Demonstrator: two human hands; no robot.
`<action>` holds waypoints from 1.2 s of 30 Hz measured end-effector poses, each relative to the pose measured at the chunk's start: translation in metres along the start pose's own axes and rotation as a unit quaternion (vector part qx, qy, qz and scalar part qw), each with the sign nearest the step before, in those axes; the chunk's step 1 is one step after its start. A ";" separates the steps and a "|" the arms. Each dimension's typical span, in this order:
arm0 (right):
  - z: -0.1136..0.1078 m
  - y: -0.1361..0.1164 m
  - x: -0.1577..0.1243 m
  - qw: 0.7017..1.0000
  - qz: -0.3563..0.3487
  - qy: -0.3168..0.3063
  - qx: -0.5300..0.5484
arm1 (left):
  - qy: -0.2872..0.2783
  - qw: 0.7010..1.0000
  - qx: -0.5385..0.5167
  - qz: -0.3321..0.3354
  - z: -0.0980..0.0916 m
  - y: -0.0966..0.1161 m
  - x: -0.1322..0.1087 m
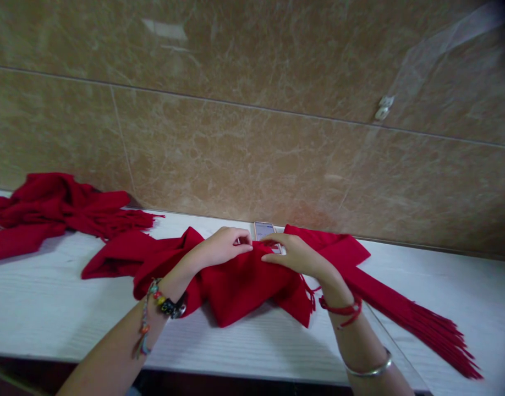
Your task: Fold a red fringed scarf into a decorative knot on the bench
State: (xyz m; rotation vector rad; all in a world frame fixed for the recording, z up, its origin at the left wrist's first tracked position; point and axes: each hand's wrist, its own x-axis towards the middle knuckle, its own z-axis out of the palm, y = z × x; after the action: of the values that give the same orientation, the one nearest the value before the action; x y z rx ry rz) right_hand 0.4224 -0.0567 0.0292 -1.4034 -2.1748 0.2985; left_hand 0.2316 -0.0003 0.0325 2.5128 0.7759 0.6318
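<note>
A crumpled red scarf (pixel 240 291) lies on the white tabletop in front of me, its cloth bunched and draped toward the near edge. At its upper edge, my left hand (pixel 223 246) is closed with the thumb and fingers pinching the cloth. My right hand (pixel 296 254) faces it just to the right, its fingers curled on the same edge of the scarf. The fingertips are partly hidden in the fabric. Behind the hands is a phone (pixel 264 230) with a lit screen, partly covered by the right hand and the scarf.
On the right, a folded red scarf (pixel 384 297) stretches out to a fringed end. Another heap of red scarf (pixel 58 203) lies at the far left. A brown marbled tile wall (pixel 236 159) rises behind the white tabletop (pixel 42 308).
</note>
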 end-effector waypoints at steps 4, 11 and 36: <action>0.012 -0.017 0.011 0.999 0.003 0.003 -0.042 | 0.010 1.000 0.001 -0.015 -0.004 -0.005 0.000; -0.012 0.013 0.004 0.995 0.064 0.067 -0.047 | 0.006 0.999 0.007 -0.047 -0.015 -0.014 -0.003; -0.024 0.059 -0.005 0.963 0.106 0.241 0.062 | -0.006 0.993 0.117 -0.030 -0.018 -0.014 -0.006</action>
State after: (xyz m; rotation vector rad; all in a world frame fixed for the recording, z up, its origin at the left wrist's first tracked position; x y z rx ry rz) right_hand 0.4829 -0.0381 0.0211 -1.4593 -1.5921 0.1455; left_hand 0.2119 0.0119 0.0380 2.6882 0.9679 0.5300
